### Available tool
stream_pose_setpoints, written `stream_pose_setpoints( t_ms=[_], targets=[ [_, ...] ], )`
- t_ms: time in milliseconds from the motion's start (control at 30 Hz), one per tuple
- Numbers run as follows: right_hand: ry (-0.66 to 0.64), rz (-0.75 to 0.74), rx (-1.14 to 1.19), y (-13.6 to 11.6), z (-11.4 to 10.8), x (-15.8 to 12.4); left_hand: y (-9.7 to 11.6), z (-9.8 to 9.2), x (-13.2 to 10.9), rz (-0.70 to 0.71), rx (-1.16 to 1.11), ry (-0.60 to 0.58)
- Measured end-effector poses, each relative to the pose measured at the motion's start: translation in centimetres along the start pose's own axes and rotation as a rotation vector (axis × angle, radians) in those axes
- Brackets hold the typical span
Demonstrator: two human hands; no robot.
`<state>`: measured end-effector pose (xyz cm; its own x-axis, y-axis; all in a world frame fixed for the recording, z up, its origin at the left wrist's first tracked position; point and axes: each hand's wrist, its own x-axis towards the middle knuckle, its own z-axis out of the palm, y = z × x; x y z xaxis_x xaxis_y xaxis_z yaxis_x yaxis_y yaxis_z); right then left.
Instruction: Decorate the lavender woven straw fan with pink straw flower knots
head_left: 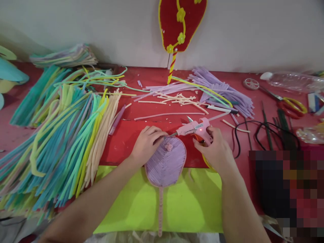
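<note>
A purple fan (165, 165) with a pale pink rim, a small pink flower (168, 146) and a pink stick handle (160, 211) lies in front of me. My left hand (149, 141) is at its upper left edge, fingertips pressed together; what they pinch is too small to make out. My right hand (215, 145) grips a pink hot glue gun (193, 129) with a red light on. The gun points left, and its nozzle meets my left fingertips at the fan's top edge. A clear glue stick (220, 115) sticks out of its back.
Bundles of coloured pipe cleaners (58, 145) fill the left side. Purple ones (225, 87) and cut pieces (177, 98) lie behind. A red fan (182, 23) stands at the back. Scissors (291, 104), a plastic bottle (293, 81) and a black cord (255, 126) are right. A yellow-green sheet (121, 209) lies underneath.
</note>
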<state>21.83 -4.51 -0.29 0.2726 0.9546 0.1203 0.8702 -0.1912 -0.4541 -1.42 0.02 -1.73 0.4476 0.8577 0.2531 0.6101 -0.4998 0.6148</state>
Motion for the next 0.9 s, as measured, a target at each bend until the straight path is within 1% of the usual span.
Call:
stream_pose_setpoints(
  t_ms=[200,567,733,900],
  targets=[
    [-0.03,0.001,-0.013,0.0,-0.12,-0.02,-0.18,0.21,-0.04,0.037,0.017,-0.007],
    [-0.038,-0.027,-0.022,0.26,-0.07,-0.01,0.04,0.13,-0.27,0.102,0.201,-0.066],
    [-0.044,-0.043,-0.02,0.31,-0.13,0.01,-0.07,0.17,-0.25,0.108,0.2,-0.055],
    [-0.062,-0.022,-0.025,0.3,-0.14,0.01,-0.25,0.2,-0.27,0.125,0.177,-0.053]
  ],
)
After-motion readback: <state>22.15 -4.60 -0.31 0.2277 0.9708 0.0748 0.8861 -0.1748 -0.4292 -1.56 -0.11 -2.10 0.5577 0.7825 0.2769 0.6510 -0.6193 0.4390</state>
